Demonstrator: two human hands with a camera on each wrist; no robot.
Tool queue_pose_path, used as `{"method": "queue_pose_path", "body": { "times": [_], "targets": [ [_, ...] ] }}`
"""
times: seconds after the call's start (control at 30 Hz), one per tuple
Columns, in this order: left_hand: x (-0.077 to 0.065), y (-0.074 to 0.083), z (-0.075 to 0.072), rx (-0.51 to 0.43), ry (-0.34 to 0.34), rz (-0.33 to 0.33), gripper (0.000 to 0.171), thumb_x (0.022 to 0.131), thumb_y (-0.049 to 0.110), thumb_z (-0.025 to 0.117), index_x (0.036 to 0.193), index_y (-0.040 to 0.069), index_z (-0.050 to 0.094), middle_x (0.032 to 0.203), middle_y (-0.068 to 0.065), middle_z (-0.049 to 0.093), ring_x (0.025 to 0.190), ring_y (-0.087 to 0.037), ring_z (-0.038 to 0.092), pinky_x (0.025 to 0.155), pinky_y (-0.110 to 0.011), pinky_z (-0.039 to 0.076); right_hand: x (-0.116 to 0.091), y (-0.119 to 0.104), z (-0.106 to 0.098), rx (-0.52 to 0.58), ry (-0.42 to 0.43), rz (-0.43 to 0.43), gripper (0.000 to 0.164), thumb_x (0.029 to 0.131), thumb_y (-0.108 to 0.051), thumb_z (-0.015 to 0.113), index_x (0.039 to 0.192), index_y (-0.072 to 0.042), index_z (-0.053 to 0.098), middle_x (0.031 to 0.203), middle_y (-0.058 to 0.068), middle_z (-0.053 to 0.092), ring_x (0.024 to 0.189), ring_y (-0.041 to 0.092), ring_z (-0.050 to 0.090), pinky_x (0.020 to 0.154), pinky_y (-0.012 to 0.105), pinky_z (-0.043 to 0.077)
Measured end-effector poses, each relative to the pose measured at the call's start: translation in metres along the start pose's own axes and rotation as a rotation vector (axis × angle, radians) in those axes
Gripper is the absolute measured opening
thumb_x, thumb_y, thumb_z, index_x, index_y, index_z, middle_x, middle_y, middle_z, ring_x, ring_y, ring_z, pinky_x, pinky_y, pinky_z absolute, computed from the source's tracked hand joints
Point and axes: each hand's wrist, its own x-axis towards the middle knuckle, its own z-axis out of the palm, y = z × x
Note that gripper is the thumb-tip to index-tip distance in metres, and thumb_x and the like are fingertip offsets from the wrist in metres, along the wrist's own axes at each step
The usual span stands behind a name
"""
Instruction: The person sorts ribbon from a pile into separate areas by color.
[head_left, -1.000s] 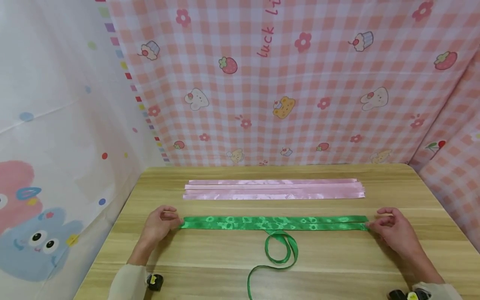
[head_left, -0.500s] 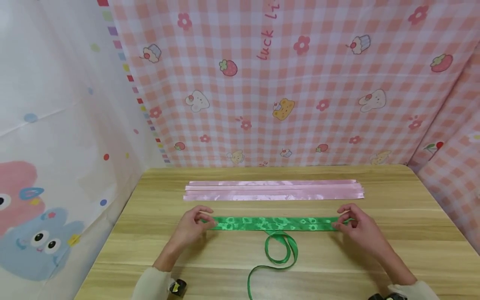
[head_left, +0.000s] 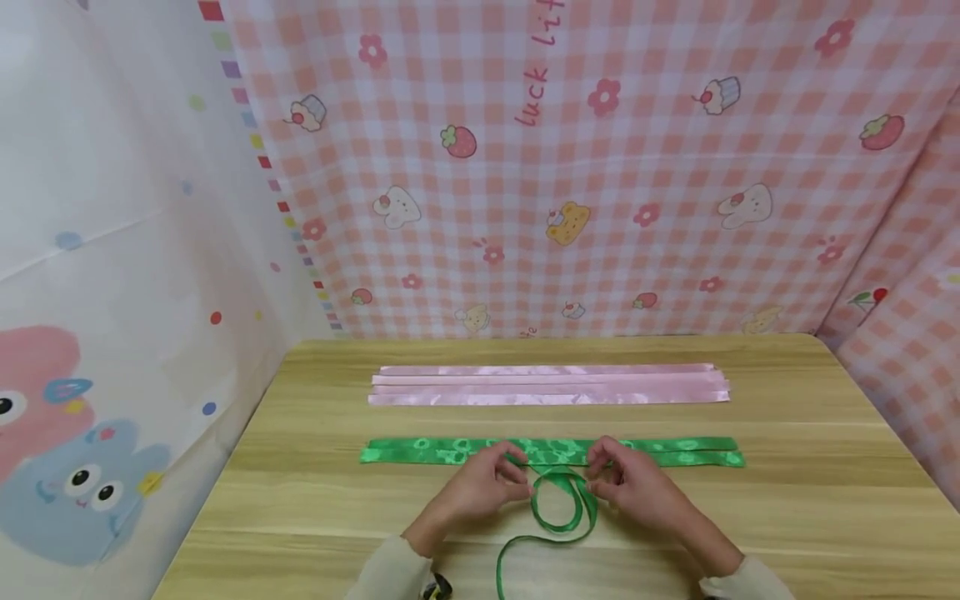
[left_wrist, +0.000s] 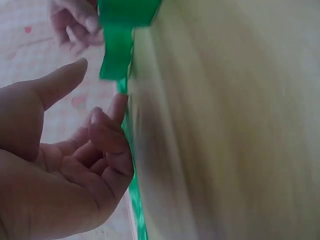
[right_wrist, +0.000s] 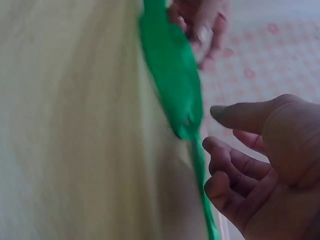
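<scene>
Two green satin ribbon strips [head_left: 420, 452] lie side by side across the table. Just in front of their middle stands a loose green ribbon coil [head_left: 555, 529], its tail curving toward the front edge. My left hand [head_left: 483, 483] is at the coil's left, fingers loosely bent, with a gap between thumb and fingertips in the left wrist view. On the coil's right side is my right hand [head_left: 637, 490], its thumb close by the ribbon. The right wrist view shows that thumb [right_wrist: 240, 116] apart from the curled fingers, nothing between them.
Several pale pink satin ribbon strips [head_left: 547, 388] lie flat in a row behind the green ones. The wooden table [head_left: 300, 517] ends at a pink checked cloth backdrop [head_left: 510, 183]. A white printed curtain [head_left: 135, 292] hangs at the left.
Both hands have left the ends of the green strips and moved inward along them to the coil at the middle. The green and pink strips stay in place.
</scene>
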Motion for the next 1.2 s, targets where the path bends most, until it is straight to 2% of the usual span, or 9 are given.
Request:
{"method": "queue_pose_path", "body": {
  "times": [0.13, 0.27, 0.4, 0.6, 0.73, 0.83, 0.97, 1.07, 1.2],
  "targets": [
    [0.002, -0.001, 0.010, 0.033, -0.015, 0.019, 0.036, 0.083, 0.008, 0.080, 0.114, 0.005, 0.062, 0.089, -0.004, 0.072, 0.080, -0.012, 0.065, 0.073, -0.027, 0.051, 0.002, -0.001, 0.012, -0.025, -0.045, -0.029, 0.026, 0.085, 0.008, 0.068, 0.101, -0.010, 0.059, 0.089, 0.000, 0.064, 0.075, 0.005, 0.056, 0.065, 0.023, 0.050],
    [0.001, -0.001, 0.010, 0.018, -0.047, 0.019, 0.033, 0.083, -0.001, 0.075, 0.113, 0.007, 0.062, 0.088, -0.007, 0.070, 0.078, -0.011, 0.064, 0.071, -0.025, 0.051, 0.000, -0.003, 0.014, -0.001, -0.100, -0.033, 0.033, 0.082, 0.016, 0.059, 0.100, -0.012, 0.060, 0.084, -0.002, 0.061, 0.077, 0.006, 0.056, 0.066, 0.023, 0.050],
    [-0.004, 0.003, 0.005, -0.076, -0.093, 0.004, 0.034, 0.086, -0.003, 0.068, 0.117, 0.007, 0.061, 0.091, -0.007, 0.067, 0.076, -0.014, 0.061, 0.063, -0.025, 0.050, -0.002, -0.007, 0.012, 0.108, -0.167, -0.002, 0.032, 0.083, 0.015, 0.059, 0.103, -0.010, 0.059, 0.087, 0.001, 0.060, 0.079, 0.010, 0.056, 0.067, 0.024, 0.050],
    [-0.009, 0.011, -0.006, -0.274, -0.190, 0.019, 0.039, 0.088, -0.002, 0.061, 0.126, 0.000, 0.055, 0.090, -0.005, 0.062, 0.084, -0.017, 0.067, 0.078, -0.027, 0.053, -0.004, -0.015, 0.007, 0.248, -0.217, 0.012, 0.026, 0.086, 0.009, 0.058, 0.107, -0.007, 0.055, 0.094, 0.007, 0.056, 0.086, 0.017, 0.055, 0.075, 0.025, 0.050],
    [-0.012, 0.016, -0.012, -0.409, -0.272, -0.013, 0.041, 0.092, 0.000, 0.057, 0.132, -0.003, 0.048, 0.095, -0.009, 0.061, 0.081, -0.017, 0.068, 0.077, -0.029, 0.056, -0.003, -0.018, 0.005, 0.374, -0.242, -0.030, 0.023, 0.088, 0.010, 0.053, 0.108, -0.002, 0.049, 0.094, 0.013, 0.054, 0.087, 0.023, 0.059, 0.076, 0.027, 0.051],
    [-0.013, 0.019, -0.018, -0.412, -0.303, -0.042, 0.039, 0.097, 0.007, 0.057, 0.134, 0.000, 0.046, 0.101, -0.012, 0.065, 0.075, -0.013, 0.063, 0.071, -0.027, 0.053, -0.002, -0.020, 0.003, 0.471, -0.264, -0.036, 0.023, 0.090, 0.012, 0.048, 0.109, 0.002, 0.045, 0.094, 0.015, 0.052, 0.086, 0.029, 0.065, 0.074, 0.029, 0.054],
    [-0.016, 0.024, -0.027, -0.396, -0.326, -0.057, 0.034, 0.101, 0.011, 0.055, 0.134, 0.002, 0.047, 0.095, -0.008, 0.069, 0.065, -0.012, 0.050, 0.063, -0.026, 0.043, -0.002, -0.023, 0.000, 0.508, -0.253, -0.046, 0.023, 0.090, 0.013, 0.047, 0.111, 0.009, 0.042, 0.099, 0.016, 0.046, 0.086, 0.021, 0.061, 0.072, 0.026, 0.054],
    [-0.018, 0.027, -0.032, -0.400, -0.339, -0.037, 0.032, 0.101, 0.011, 0.055, 0.132, 0.004, 0.049, 0.087, -0.001, 0.068, 0.062, -0.013, 0.042, 0.059, -0.025, 0.038, -0.001, -0.025, -0.002, 0.502, -0.247, -0.063, 0.024, 0.089, 0.010, 0.051, 0.112, 0.010, 0.043, 0.106, 0.018, 0.045, 0.092, 0.015, 0.056, 0.073, 0.025, 0.053],
    [-0.020, 0.033, -0.033, -0.403, -0.342, 0.035, 0.032, 0.101, 0.013, 0.056, 0.131, 0.006, 0.049, 0.081, 0.002, 0.063, 0.060, -0.011, 0.040, 0.058, -0.024, 0.035, 0.000, -0.031, -0.003, 0.546, -0.309, -0.087, 0.028, 0.092, 0.006, 0.055, 0.118, 0.006, 0.045, 0.117, 0.027, 0.050, 0.106, 0.020, 0.059, 0.082, 0.030, 0.054]
  ]
}}
